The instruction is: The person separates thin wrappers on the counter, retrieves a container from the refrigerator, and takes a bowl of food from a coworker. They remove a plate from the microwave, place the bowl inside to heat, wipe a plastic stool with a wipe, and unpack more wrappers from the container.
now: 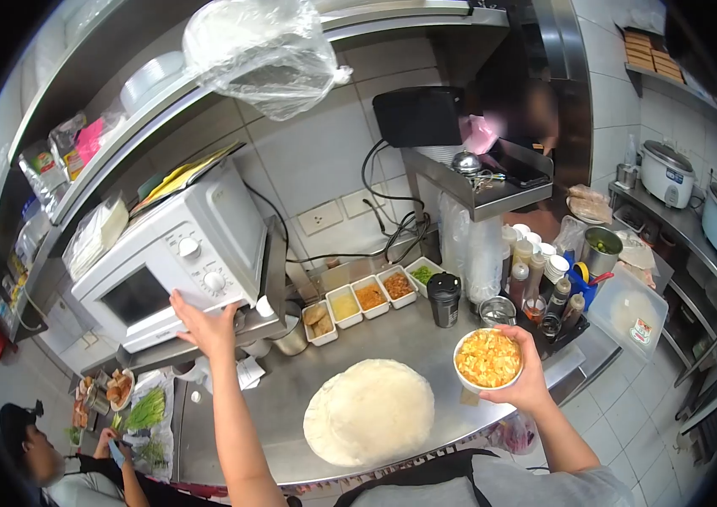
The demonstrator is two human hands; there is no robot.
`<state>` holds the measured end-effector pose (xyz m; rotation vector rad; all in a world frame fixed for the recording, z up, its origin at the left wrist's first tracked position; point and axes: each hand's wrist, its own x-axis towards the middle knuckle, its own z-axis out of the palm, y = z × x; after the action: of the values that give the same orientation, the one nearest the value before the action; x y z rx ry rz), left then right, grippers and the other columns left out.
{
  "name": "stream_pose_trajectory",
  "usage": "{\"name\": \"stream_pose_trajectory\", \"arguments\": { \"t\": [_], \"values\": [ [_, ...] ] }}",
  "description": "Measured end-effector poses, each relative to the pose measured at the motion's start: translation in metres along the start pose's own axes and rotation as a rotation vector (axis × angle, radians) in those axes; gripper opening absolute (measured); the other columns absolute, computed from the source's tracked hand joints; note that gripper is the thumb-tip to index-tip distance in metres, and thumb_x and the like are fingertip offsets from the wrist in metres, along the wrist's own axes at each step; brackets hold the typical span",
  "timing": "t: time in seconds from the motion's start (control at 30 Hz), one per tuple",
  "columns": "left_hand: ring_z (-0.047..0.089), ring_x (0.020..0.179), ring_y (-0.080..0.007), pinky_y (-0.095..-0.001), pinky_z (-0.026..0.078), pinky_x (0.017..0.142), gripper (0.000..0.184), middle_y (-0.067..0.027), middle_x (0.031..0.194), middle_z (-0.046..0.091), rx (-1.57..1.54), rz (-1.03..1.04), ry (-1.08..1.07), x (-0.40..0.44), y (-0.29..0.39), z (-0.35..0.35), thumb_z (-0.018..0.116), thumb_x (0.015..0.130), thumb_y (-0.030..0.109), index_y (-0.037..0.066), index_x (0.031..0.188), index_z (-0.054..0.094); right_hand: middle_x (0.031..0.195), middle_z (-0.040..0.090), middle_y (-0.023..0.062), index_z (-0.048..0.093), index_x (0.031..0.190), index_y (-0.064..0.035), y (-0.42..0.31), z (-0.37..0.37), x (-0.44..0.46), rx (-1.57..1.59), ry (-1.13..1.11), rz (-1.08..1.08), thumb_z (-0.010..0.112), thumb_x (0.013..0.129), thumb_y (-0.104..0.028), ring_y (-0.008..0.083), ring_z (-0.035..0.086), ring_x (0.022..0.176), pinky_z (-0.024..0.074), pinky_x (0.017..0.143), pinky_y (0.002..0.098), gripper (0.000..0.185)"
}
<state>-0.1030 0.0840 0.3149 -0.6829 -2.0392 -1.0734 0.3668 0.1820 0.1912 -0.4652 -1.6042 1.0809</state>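
My left hand (204, 327) reaches up to the white microwave (236, 211), its fingers spread against the front beside the dark door window and below the dials. The microwave door looks closed. In my right hand (527, 378) is a white bowl (467, 382), gripped at its right side and held over the counter's front right. Chunky yellow-orange food (487, 357), resembling scrambled egg, fills the bowl. Between my arms, a stack of pale round flatbreads (368, 412) lies on the steel counter (291, 431).
Several white tubs of toppings (369, 297) line the counter's back, near a black lidded cup (444, 300). Sauce bottles (536, 283) crowd the right end. A shelf with a plastic bag (261, 55) overhangs. At lower left, a person (37, 460) holds a knife near greens (149, 409).
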Motion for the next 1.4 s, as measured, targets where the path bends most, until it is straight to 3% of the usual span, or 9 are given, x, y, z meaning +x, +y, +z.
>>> {"name": "stream_pose_trajectory", "arguments": {
  "t": [0.13,0.37,0.6,0.77,1.03,1.27,1.3,1.33,1.4],
  "values": [
    [0.014,0.141,-0.0316,-0.0684,0.013,0.105,0.119,-0.0154,0.152,0.012,0.024,-0.039,0.034,-0.007,0.007,-0.003,0.085,0.060,0.026,0.007,0.147,0.007,0.131,0.041,0.0153,0.035,0.127,-0.0056,-0.014,0.012,0.006,0.079,-0.089,0.000,0.092,0.047,-0.020,0.0239,0.044,0.122,0.0346,0.105,0.0370,0.099],
    [0.023,0.140,-0.0289,-0.0695,0.010,0.103,0.095,-0.0088,0.151,0.025,-0.012,0.081,0.032,-0.009,-0.022,-0.014,0.076,0.072,0.022,0.012,0.147,0.020,0.131,0.040,0.0156,0.036,0.127,-0.0049,-0.026,0.015,0.017,0.061,-0.201,-0.093,0.092,0.045,-0.016,0.0244,0.046,0.121,0.0367,0.104,0.0371,0.100],
    [0.020,0.140,-0.0347,-0.0678,0.012,0.104,0.076,-0.0140,0.152,0.020,-0.186,0.101,0.059,-0.043,-0.039,-0.060,0.061,0.081,0.009,0.011,0.146,0.022,0.131,0.040,0.0169,0.036,0.128,-0.0037,-0.031,0.030,0.031,0.120,-0.222,-0.061,0.092,0.045,-0.024,0.0258,0.046,0.120,0.0366,0.104,0.0384,0.103],
    [0.026,0.136,-0.0340,-0.0410,0.018,0.111,0.063,-0.0214,0.146,0.027,-0.315,0.162,0.249,-0.074,-0.066,-0.114,0.056,0.085,0.006,-0.001,0.141,0.027,0.131,0.041,0.0161,0.035,0.128,-0.0031,-0.044,0.067,0.054,0.135,-0.332,-0.079,0.091,0.046,-0.021,0.0254,0.045,0.121,0.0369,0.104,0.0380,0.101],
    [0.034,0.130,-0.0361,-0.0434,0.025,0.108,0.060,-0.0243,0.139,0.032,-0.196,0.097,0.441,-0.084,-0.120,-0.170,0.057,0.084,0.007,-0.007,0.136,0.030,0.129,0.042,0.0136,0.035,0.129,-0.0037,-0.051,0.195,0.096,0.324,-0.648,-0.181,0.091,0.050,-0.019,0.0238,0.046,0.121,0.0369,0.104,0.0368,0.098],
    [0.025,0.137,-0.0323,-0.0393,0.015,0.113,0.063,-0.0246,0.146,0.025,-0.145,-0.102,0.414,-0.108,-0.165,-0.186,0.059,0.090,0.016,-0.008,0.139,0.026,0.128,0.042,0.0111,0.035,0.129,-0.0061,-0.042,0.277,0.070,0.508,-0.728,-0.148,0.091,0.052,-0.017,0.0221,0.046,0.120,0.0381,0.104,0.0369,0.096],
    [0.026,0.137,-0.0324,-0.0398,0.023,0.111,0.066,-0.0256,0.144,0.027,0.002,-0.063,0.419,-0.110,-0.166,-0.188,0.058,0.090,0.012,-0.006,0.141,0.021,0.128,0.041,0.0108,0.035,0.130,-0.0065,-0.033,0.282,0.065,0.481,-0.708,-0.184,0.091,0.052,-0.018,0.0223,0.047,0.119,0.0385,0.104,0.0366,0.097],
    [0.020,0.139,-0.0341,-0.0418,0.012,0.114,0.073,-0.0238,0.149,0.021,-0.277,-0.131,0.452,-0.110,-0.165,-0.184,0.060,0.088,0.016,-0.006,0.143,0.018,0.127,0.042,0.0098,0.034,0.130,-0.0065,-0.025,0.283,0.060,0.433,-0.690,-0.201,0.092,0.052,-0.016,0.0213,0.047,0.118,0.0388,0.103,0.0353,0.098],
    [0.029,0.133,-0.0337,-0.0424,0.023,0.109,0.071,-0.0231,0.147,0.023,-0.317,-0.175,0.478,-0.119,-0.160,-0.180,0.058,0.089,0.010,-0.003,0.144,0.015,0.126,0.044,0.0086,0.034,0.131,-0.0061,-0.012,0.282,0.046,0.492,-0.665,-0.105,0.091,0.053,-0.015,0.0184,0.044,0.121,0.0375,0.103,0.0337,0.097]
  ]
}}
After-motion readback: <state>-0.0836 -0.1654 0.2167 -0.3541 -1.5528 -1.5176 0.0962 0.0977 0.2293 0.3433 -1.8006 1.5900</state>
